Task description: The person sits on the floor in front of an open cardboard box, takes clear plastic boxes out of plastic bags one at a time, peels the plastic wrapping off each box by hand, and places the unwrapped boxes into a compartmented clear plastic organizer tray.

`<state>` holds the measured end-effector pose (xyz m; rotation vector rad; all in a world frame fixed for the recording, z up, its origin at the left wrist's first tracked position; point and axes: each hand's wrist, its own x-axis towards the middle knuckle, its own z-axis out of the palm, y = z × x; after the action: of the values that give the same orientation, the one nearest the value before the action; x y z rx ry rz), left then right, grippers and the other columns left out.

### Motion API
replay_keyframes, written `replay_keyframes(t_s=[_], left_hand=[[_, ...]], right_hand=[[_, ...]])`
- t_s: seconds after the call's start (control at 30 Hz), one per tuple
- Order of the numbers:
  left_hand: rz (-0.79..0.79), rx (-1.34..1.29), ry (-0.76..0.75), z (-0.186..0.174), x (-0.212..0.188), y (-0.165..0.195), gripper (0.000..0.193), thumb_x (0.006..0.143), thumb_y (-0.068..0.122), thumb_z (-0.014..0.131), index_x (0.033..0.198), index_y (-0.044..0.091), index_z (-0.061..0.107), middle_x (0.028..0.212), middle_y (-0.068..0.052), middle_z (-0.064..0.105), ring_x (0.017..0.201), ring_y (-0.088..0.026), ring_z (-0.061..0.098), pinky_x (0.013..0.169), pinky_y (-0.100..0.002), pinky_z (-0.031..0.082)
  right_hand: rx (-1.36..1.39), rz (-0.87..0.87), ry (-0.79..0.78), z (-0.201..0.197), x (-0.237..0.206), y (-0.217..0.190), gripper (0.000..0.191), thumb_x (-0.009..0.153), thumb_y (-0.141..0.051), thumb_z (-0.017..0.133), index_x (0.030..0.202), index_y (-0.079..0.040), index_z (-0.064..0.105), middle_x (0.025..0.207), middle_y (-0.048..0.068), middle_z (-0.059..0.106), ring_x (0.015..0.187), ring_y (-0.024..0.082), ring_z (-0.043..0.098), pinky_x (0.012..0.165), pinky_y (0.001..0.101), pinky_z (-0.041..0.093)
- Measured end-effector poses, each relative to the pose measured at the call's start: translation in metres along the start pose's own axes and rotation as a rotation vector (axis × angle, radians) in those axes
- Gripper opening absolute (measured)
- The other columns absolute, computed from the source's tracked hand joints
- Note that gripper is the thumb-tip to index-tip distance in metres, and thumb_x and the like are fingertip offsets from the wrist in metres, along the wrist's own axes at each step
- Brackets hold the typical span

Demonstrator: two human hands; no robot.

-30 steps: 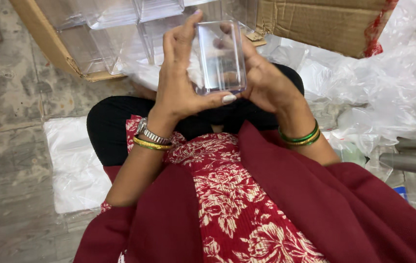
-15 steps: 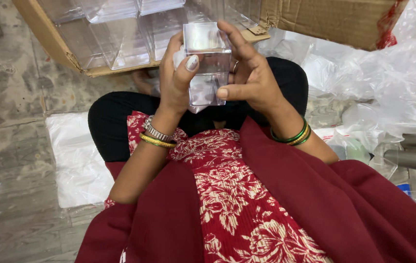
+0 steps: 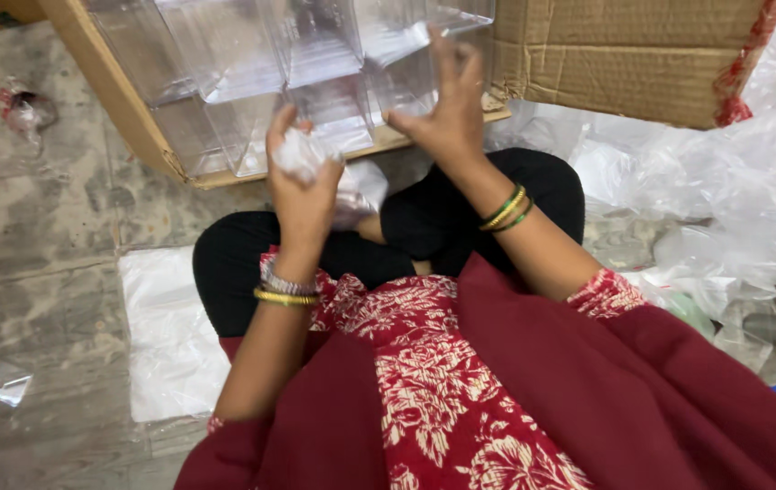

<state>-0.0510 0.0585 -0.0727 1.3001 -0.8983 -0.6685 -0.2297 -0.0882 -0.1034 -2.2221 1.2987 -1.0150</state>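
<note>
**A:** What have the hands got?

**B:** From my feed, the left hand (image 3: pixel 302 186) is closed around a crumpled wad of white cloth or tissue (image 3: pixel 302 154), thumb and fingers clamped on it, held up in front of the crossed legs. The right hand (image 3: pixel 447 109) is raised higher with its fingers spread apart, touching a clear plastic rectangular box (image 3: pixel 415 54) at the open brown cardboard carton (image 3: pixel 147 136). I can't tell whether it truly grips that box or only rests against it; the hand is blurred.

**A:** And where does the box sit?

**B:** At the right end of a row of similar transparent boxes (image 3: pixel 225 63) packed inside the carton, which lies on its side on the grey stone floor (image 3: pixel 34 236).

**A:** Anything else close by?

**B:** A flat white plastic sheet (image 3: pixel 166 336) beside the left knee, heaps of clear plastic bags (image 3: pixel 733 200) to the right, and a second cardboard box (image 3: pixel 624 54) behind them
</note>
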Motion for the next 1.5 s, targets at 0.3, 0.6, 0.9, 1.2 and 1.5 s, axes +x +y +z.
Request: replay_keyframes(t_s=[0.3,0.6,0.9,1.2,1.5], left_hand=[[0.090,0.032,-0.063,-0.001,-0.019,0.032,0.038,0.114,0.006,0.055,0.151,-0.001,0.050,0.154,-0.014,0.054,0.146,-0.022,0.050,0.125,-0.034,0.039],[-0.115,-0.482,-0.160,0.023,-0.032,0.055,0.048,0.100,0.002,0.073,0.144,0.000,0.052,0.141,-0.012,0.059,0.126,-0.020,0.061,0.111,-0.033,0.051],[-0.082,-0.473,-0.062,-0.001,-0.033,0.058,0.034,0.095,-0.006,0.084,0.121,-0.005,0.063,0.108,-0.009,0.067,0.098,-0.016,0.065,0.094,-0.030,0.054],[-0.094,-0.323,-0.184,-0.004,-0.047,0.050,0.019,0.090,0.000,0.083,0.098,0.000,0.066,0.093,-0.003,0.069,0.083,-0.009,0.063,0.078,-0.024,0.054],[-0.093,-0.209,0.065,-0.019,-0.038,0.037,0.017,0.102,0.013,0.075,0.109,-0.002,0.070,0.093,0.000,0.067,0.082,-0.007,0.059,0.073,-0.023,0.049]], right_hand=[[-0.266,-0.114,0.042,0.002,-0.016,-0.011,0.112,0.073,-0.060,0.092,0.159,-0.015,0.035,0.150,0.034,0.035,0.130,0.054,0.041,0.099,0.0625,0.039],[1.032,0.075,-0.363,-0.044,-0.071,-0.065,0.017,0.102,-0.010,0.077,0.115,0.001,0.071,0.110,0.004,0.071,0.102,0.009,0.067,0.092,0.0242,0.057],[1.200,0.116,-0.265,-0.073,-0.065,-0.080,0.015,0.109,-0.007,0.064,0.120,0.001,0.069,0.112,0.004,0.073,0.101,0.008,0.066,0.092,0.0221,0.054],[1.291,0.203,-0.170,-0.061,-0.059,-0.071,0.014,0.099,0.003,0.074,0.103,-0.001,0.062,0.100,0.013,0.076,0.083,0.013,0.071,0.078,0.0270,0.061],[1.211,0.439,-0.295,-0.012,-0.095,-0.047,0.019,0.108,-0.017,0.063,0.095,-0.002,0.065,0.071,-0.005,0.055,0.055,0.001,0.042,0.048,0.0183,0.032]])
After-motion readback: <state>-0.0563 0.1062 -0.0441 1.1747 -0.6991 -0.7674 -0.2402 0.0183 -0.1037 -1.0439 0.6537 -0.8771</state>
